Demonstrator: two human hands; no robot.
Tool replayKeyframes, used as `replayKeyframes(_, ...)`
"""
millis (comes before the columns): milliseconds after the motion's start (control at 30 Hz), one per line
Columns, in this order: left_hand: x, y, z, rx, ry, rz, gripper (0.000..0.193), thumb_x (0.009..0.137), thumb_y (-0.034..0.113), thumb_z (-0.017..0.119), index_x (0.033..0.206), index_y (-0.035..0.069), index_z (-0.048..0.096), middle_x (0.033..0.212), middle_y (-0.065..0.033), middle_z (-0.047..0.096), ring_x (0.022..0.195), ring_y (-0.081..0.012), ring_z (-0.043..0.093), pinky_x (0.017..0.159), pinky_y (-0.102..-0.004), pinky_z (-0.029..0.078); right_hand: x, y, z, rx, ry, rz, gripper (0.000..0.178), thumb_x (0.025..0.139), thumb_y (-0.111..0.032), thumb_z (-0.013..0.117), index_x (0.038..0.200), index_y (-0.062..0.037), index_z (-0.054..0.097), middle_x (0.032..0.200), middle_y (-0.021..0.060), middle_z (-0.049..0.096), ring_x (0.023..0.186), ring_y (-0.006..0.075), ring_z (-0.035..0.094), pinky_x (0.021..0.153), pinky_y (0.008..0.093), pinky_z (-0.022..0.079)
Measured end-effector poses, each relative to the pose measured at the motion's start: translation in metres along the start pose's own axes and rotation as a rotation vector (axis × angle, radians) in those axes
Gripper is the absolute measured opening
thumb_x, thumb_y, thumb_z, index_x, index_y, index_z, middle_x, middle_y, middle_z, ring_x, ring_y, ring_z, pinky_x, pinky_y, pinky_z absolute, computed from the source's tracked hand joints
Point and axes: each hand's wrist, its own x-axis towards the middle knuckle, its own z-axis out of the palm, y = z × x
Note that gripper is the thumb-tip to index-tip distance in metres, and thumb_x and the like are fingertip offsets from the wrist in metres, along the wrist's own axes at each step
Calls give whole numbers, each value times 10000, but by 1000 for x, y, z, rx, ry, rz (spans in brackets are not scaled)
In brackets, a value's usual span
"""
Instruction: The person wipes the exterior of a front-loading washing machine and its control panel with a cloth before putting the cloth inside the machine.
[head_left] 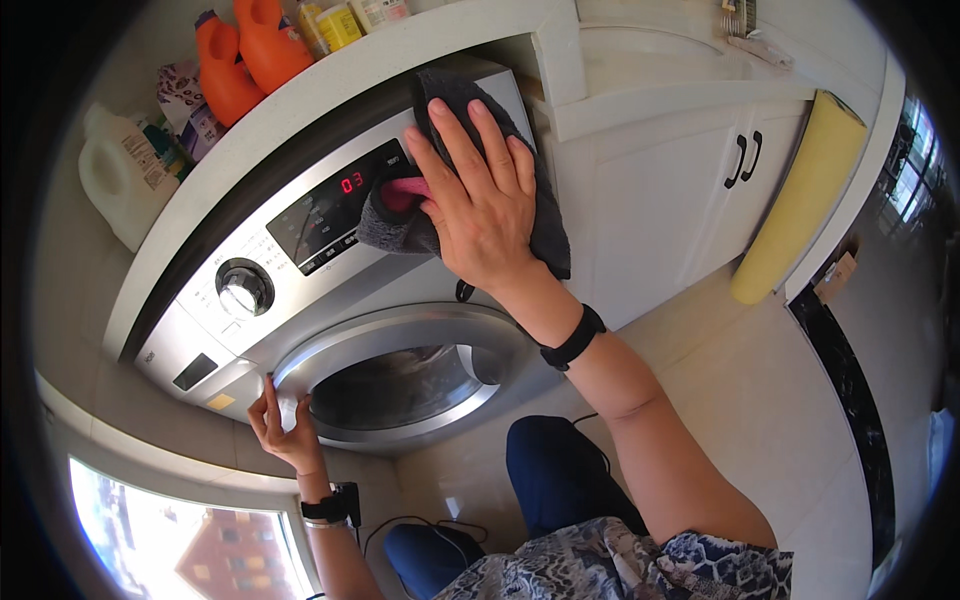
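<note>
A dark grey cloth with a pink side showing at a fold lies against the upper right of a silver front-loading washing machine. My right hand holds it there, fingers spread flat over it and the thumb by the pink fold. The cloth covers the right end of the lit black display panel. Lower left, my left hand is open, with forefinger raised and thumb apart. Its fingertips rest at or close to the left rim of the round door, which is closed; exact contact is unclear.
Orange bottles, a white jug and other containers stand on the counter above the machine. To the right are white cupboard doors with black handles and a yellow roll. A black cable runs near my knees.
</note>
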Motion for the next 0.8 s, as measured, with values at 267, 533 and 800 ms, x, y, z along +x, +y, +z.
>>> replayKeyframes(267, 0, -9, -2, -22, -19, -7, 656, 589, 37, 802, 1224, 96, 650, 949, -72, 571, 869, -237, 602, 777, -356, 512, -179, 25, 16, -96, -105, 89, 483, 814, -252, 553, 1293, -211, 599, 1413, 75, 457, 1338, 355, 363, 1090, 488, 185)
replayKeyframes(533, 5, -2, 3, -53, 1, 36, 641, 583, 44, 798, 1207, 78, 658, 924, -77, 570, 855, -241, 600, 779, -355, 506, -117, 40, 4, -91, -107, -2, 535, 817, -232, 587, 1345, -164, 538, 1463, 107, 399, 1359, 397, 321, 1088, 525, 199)
replayKeyframes(800, 4, 3, -4, -75, -19, -33, 623, 601, 7, 788, 1207, 65, 653, 954, -92, 557, 882, -248, 599, 813, -375, 525, 24, 6, 1, -96, -17, 11, 617, 759, -132, 564, 1371, -107, 491, 1456, 108, 394, 1334, 353, 344, 1035, 491, 261)
